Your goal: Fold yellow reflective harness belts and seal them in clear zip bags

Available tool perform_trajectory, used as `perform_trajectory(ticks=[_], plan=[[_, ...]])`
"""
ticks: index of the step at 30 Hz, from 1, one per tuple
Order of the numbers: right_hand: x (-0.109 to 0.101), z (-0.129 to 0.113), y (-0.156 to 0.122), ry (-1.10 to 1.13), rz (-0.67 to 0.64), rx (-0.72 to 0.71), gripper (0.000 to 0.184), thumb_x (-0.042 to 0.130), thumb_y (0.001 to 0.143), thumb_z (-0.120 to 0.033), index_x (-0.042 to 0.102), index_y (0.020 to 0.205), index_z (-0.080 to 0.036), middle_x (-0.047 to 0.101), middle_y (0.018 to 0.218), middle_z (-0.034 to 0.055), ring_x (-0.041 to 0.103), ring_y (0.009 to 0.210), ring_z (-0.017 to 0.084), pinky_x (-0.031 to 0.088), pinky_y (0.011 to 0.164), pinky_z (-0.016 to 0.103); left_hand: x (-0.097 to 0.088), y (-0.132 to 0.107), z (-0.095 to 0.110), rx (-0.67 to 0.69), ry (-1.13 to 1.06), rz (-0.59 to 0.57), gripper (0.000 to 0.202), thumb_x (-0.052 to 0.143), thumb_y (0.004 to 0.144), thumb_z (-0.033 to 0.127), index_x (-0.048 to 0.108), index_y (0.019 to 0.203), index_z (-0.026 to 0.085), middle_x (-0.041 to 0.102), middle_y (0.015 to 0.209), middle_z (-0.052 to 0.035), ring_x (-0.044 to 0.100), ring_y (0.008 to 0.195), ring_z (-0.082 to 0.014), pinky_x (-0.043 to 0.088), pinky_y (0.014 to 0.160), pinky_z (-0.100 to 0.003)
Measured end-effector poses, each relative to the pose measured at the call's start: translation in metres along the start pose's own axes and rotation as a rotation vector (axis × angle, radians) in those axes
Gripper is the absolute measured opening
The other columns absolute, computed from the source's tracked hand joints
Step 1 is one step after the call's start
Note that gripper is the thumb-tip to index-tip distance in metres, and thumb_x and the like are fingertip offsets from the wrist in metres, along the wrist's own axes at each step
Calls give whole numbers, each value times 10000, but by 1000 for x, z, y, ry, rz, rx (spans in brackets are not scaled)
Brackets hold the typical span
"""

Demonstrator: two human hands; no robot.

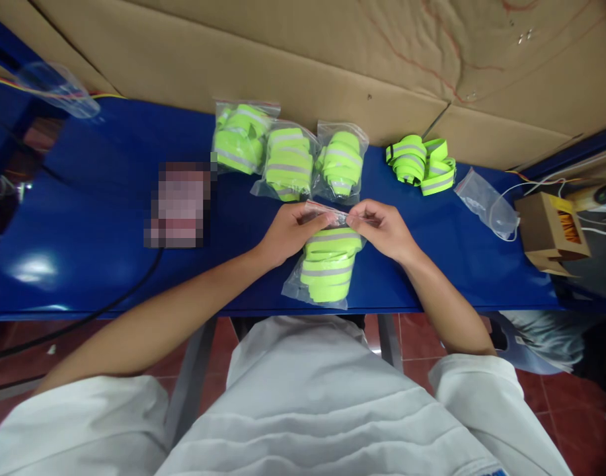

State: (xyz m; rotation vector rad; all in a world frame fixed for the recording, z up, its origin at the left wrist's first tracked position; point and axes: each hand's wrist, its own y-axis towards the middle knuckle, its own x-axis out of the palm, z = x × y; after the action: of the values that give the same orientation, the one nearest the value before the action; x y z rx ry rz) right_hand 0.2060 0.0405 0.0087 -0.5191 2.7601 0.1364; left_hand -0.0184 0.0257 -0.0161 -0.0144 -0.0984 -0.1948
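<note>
Some fingers hidden from where I stand, left hand [287, 235] and right hand [386, 230] pinch the top of clear bag [329, 268] at blue table [109, 211]'s front edge, long axis roughly front-to-back, top toward cardboard [293, 59].

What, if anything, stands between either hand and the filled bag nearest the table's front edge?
Nothing visible: the left hand and right hand both pinch the filled bag along its top edge. Three other filled bags lie beyond.
</note>
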Motion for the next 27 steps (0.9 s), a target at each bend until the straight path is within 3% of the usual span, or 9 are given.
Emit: perform_trajectory(ticks=[12,20,27], plan=[[5,2,-2,-78,60,-91,391,771,896,-564,712,882,-178,694,813,19,587,723,133,466,656,260,-2,0,-4,136,54,33,284,844,848,451,856,935,181,840,972,-58,770,916,-187,600,863,-282],[8,-2,-5,-57,36,-101,353,784,903,-550,773,978,-205,773,906,35,681,813,171,527,712,291,-1,-3,-1,154,132,-4,348,846,842,508,863,947,177,844,970,-78,779,895,-193,602,803,-269],[16,-1,-10,-231,97,-227,267,705,990,-464,749,974,-201,745,890,30,629,756,143,472,665,279,-3,-4,-1,241,246,-9,296,769,920,459,866,980,186,847,957,-53,783,883,-176,600,837,-248]])
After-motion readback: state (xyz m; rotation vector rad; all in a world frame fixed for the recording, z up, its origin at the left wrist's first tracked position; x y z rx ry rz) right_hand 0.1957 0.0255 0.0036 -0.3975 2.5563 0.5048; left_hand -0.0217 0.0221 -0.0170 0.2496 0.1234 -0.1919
